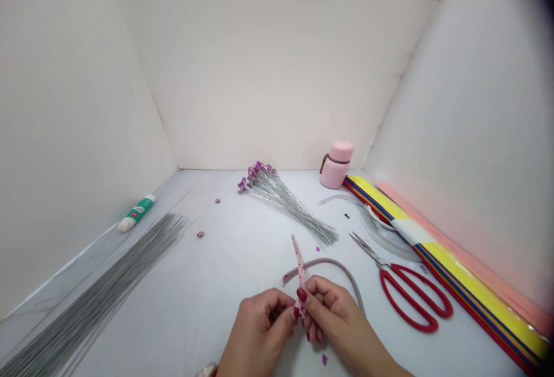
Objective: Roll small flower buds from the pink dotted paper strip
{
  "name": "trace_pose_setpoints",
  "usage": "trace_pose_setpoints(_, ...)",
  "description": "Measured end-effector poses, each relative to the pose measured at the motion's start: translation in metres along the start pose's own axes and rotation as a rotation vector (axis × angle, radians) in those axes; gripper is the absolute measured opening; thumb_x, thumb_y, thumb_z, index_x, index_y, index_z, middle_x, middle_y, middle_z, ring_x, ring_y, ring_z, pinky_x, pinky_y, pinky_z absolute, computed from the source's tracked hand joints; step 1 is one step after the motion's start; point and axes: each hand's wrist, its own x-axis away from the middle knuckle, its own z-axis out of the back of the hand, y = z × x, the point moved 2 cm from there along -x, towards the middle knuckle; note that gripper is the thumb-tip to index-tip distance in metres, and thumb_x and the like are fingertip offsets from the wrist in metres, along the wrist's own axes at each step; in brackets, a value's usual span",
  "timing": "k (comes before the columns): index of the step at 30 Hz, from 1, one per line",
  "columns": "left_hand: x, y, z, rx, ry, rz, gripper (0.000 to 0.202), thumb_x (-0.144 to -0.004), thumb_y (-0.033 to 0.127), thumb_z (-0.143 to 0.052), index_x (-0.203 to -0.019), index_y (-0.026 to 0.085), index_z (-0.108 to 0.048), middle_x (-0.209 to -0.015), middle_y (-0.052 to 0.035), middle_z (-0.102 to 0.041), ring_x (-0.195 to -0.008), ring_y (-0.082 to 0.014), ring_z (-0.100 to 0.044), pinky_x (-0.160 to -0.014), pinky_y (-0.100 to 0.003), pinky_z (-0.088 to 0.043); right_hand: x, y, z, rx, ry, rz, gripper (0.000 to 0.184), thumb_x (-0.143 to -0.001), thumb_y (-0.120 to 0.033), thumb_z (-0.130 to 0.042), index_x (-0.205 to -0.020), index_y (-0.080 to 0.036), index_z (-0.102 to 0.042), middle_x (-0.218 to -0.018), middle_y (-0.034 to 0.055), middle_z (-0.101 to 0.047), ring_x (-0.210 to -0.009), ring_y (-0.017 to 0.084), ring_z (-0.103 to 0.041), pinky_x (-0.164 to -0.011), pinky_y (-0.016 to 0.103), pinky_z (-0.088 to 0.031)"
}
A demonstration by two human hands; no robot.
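Note:
My left hand and my right hand meet at the near edge of the white table, fingers pinched together. Between them they hold a thin strip of pink glitter ribbon that sticks up and away from the fingers. A second length of greyish ribbon curves from the same spot round to the right. A bundle of silver wires tipped with small purple flowers lies beyond the hands. Red-handled scissors lie just right of my right hand.
A long pile of plain silver wires lies at the left, a glue stick beyond it. A pink bottle stands at the back. Stacked coloured paper sheets run along the right wall. Small purple scraps dot the table.

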Motion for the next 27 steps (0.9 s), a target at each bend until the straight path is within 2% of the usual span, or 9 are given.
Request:
trace_pose_setpoints(4,-0.002,-0.004,-0.002,0.159,-0.066,0.015,0.018,-0.078,0.022,-0.050,-0.078,0.012,-0.065,-0.070,-0.0048,-0.068,-0.063,-0.0133,-0.057,-0.058,-0.020,-0.044,-0.001,0.001,0.001,-0.002,0.024,0.023,0.033,-0.076,-0.046,-0.053,-0.064,-0.016,-0.045,-0.048,-0.0057,-0.049,-0.038,0.005,-0.042,-0.040,0.016,-0.029)
trace_pose_setpoints(7,-0.003,-0.006,-0.002,0.191,-0.075,0.018,0.016,-0.078,0.019,-0.050,-0.078,0.012,-0.065,-0.069,-0.0044,-0.068,-0.064,-0.0137,-0.057,-0.059,-0.020,-0.044,-0.001,0.001,0.001,0.001,0.022,0.028,0.033,-0.077,-0.045,-0.052,-0.065,-0.016,-0.045,-0.049,-0.0052,-0.049,-0.039,0.005,-0.043,-0.041,0.017,-0.030)
trace_pose_setpoints(12,-0.001,0.001,0.004,-0.032,0.009,-0.017,0.019,-0.079,0.022,-0.048,-0.069,0.012,-0.061,-0.065,-0.0050,-0.065,-0.061,-0.0148,-0.055,-0.057,-0.021,-0.042,0.002,-0.001,-0.001,0.029,-0.032,0.067,0.030,-0.079,-0.042,-0.052,-0.065,-0.015,-0.047,-0.051,-0.0044,-0.049,-0.042,0.006,-0.043,-0.044,0.018,-0.033)
trace_pose_setpoints(16,0.002,0.007,0.004,-0.153,-0.026,-0.074,0.022,-0.080,0.025,-0.045,-0.067,0.013,-0.058,-0.059,-0.0020,-0.058,-0.054,-0.0127,-0.048,-0.051,-0.020,-0.037,0.003,-0.002,0.001,0.039,0.041,0.126,0.029,-0.081,-0.040,-0.050,-0.065,-0.016,-0.048,-0.049,-0.0049,-0.047,-0.044,0.007,-0.042,-0.046,0.019,-0.032)
trace_pose_setpoints(18,0.002,0.007,0.003,-0.148,-0.031,-0.066,0.022,-0.081,0.027,-0.044,-0.068,0.013,-0.056,-0.058,-0.0011,-0.056,-0.053,-0.0124,-0.046,-0.050,-0.020,-0.036,0.003,-0.003,0.001,-0.004,0.026,0.116,0.027,-0.080,-0.040,-0.050,-0.068,-0.016,-0.048,-0.051,-0.0049,-0.047,-0.045,0.007,-0.042,-0.046,0.019,-0.033)
trace_pose_setpoints(22,0.001,0.003,0.001,0.031,-0.080,-0.019,0.025,-0.082,0.030,-0.044,-0.068,0.012,-0.055,-0.061,-0.0027,-0.057,-0.055,-0.0123,-0.047,-0.053,-0.021,-0.038,0.002,-0.005,-0.002,-0.059,-0.049,0.113,0.025,-0.074,-0.037,-0.059,-0.068,-0.015,-0.049,-0.056,-0.0042,-0.048,-0.049,0.008,-0.044,-0.048,0.019,-0.035)
trace_pose_setpoints(25,-0.003,-0.003,0.000,0.271,-0.139,0.028,0.022,-0.081,0.031,-0.048,-0.075,0.011,-0.056,-0.069,-0.0051,-0.062,-0.059,-0.0120,-0.050,-0.058,-0.022,-0.041,0.001,-0.006,0.000,-0.052,-0.012,0.129,0.024,-0.075,-0.036,-0.059,-0.068,-0.015,-0.049,-0.056,-0.0044,-0.048,-0.050,0.008,-0.045,-0.049,0.020,-0.037)
trace_pose_setpoints(27,-0.006,-0.008,0.000,0.330,-0.116,0.073,0.018,-0.077,0.029,-0.054,-0.077,0.011,-0.057,-0.067,-0.0041,-0.062,-0.058,-0.0109,-0.050,-0.056,-0.021,-0.040,0.000,-0.004,0.001,-0.049,0.009,0.137,0.023,-0.076,-0.036,-0.058,-0.070,-0.015,-0.050,-0.056,-0.0047,-0.048,-0.050,0.008,-0.045,-0.049,0.020,-0.037)
